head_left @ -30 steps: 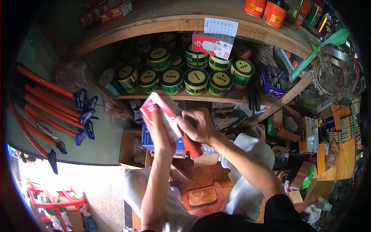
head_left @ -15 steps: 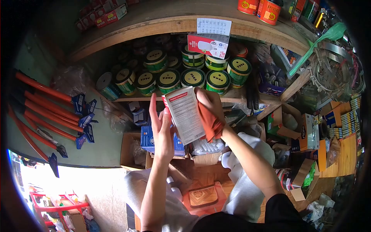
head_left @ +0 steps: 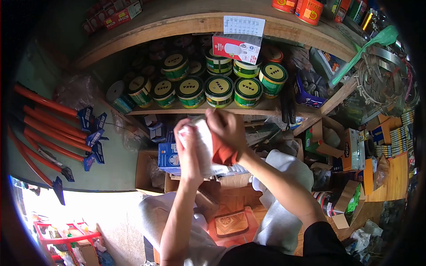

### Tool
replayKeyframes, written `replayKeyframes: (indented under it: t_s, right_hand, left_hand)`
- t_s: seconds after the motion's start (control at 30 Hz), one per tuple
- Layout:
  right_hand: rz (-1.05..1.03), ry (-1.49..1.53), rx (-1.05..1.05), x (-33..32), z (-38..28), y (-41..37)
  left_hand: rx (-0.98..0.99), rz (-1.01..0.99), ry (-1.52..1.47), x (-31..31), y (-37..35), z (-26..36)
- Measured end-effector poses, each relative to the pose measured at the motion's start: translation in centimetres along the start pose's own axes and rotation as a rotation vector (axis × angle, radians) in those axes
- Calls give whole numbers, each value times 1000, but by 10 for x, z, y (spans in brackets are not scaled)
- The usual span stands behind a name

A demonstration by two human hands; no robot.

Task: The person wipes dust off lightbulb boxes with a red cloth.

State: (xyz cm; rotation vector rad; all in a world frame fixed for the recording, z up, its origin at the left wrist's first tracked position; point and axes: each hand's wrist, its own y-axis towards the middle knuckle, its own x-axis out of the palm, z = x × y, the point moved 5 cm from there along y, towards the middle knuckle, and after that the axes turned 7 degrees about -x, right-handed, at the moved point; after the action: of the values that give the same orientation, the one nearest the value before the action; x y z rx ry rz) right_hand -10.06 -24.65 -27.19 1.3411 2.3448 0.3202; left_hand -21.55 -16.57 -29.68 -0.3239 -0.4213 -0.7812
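A white and red box [head_left: 203, 144], blurred by motion, is between my two hands in front of the shelf. My left hand [head_left: 188, 148] grips its left side, with the fingers up along the edge. At its upper right, my right hand [head_left: 228, 131] is closed on a rust-red cloth [head_left: 223, 151] that lies against the box. The print on the box is too smeared to read. Behind it, round green cans with yellow lids [head_left: 218, 86] stand on the shelf, and a red and white bulb box [head_left: 236, 47] rests on top of some cans.
Orange-handled tools [head_left: 55, 126] lie at the left on a green surface. The wooden shelf edge [head_left: 186, 27] runs across the top. Open cartons [head_left: 326, 144] stand at the right, below hanging metal rings [head_left: 381, 80]. A small wooden stool [head_left: 231, 223] is between the knees.
The box has turned so that its printed face is narrower and blurred. My right hand and the cloth have shifted left and slightly down, and my left fingers have closed round the box.
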Motion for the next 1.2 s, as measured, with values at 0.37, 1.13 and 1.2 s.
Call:
replayKeyframes:
  t_s: [0.37,1.13,1.2]
  right_hand:
    - [-61,-163,-628,1,-42,-22]
    - [-256,41,-616,36,-46,-43]
    - [-502,209,-313,29,-48,-42]
  left_hand:
    - [-181,180,-395,-16,10,-3]
    - [-58,351,-414,-59,38,-32]
    - [12,320,-276,-70,45,-21]
